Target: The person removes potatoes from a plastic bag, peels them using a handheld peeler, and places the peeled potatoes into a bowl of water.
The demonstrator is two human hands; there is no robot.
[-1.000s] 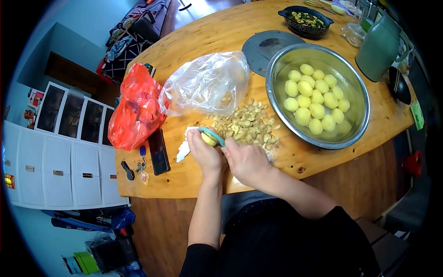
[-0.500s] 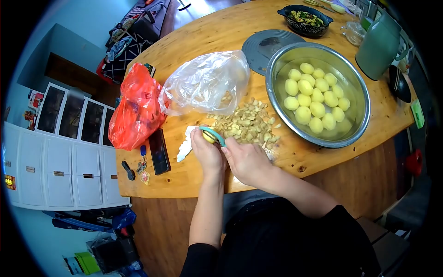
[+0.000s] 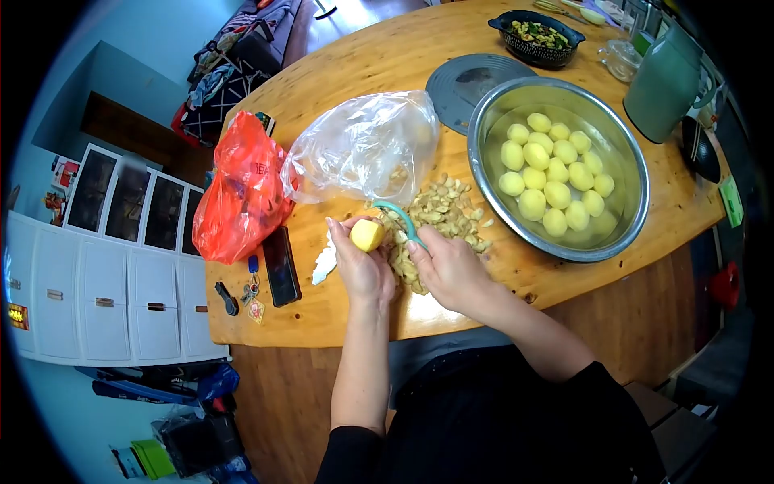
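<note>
My left hand [image 3: 364, 270] is closed around a potato [image 3: 368, 235], whose visible side is pale yellow and peeled. In my right hand [image 3: 448, 270] is a green-handled peeler [image 3: 409, 223], its head raised just right of the potato and apart from it. Beneath and beyond my hands, a heap of potato peelings [image 3: 443, 211] is spread on the wooden table. To the right, a large metal bowl [image 3: 642, 202] holds many peeled potatoes [image 3: 556, 194] in water.
A clear plastic bag [image 3: 363, 145] and a red plastic bag [image 3: 242, 194] lie beyond my left hand. Near them are a phone [image 3: 280, 268] and keys [image 3: 253, 286]. Behind the bowl are a grey round mat [image 3: 459, 89], a dark dish of food [image 3: 536, 40] and a green jug [image 3: 665, 85].
The peeler has come away from the potato, and my right hand has shifted right. My left hand has turned so the potato's peeled side shows. More peelings are visible between my hands.
</note>
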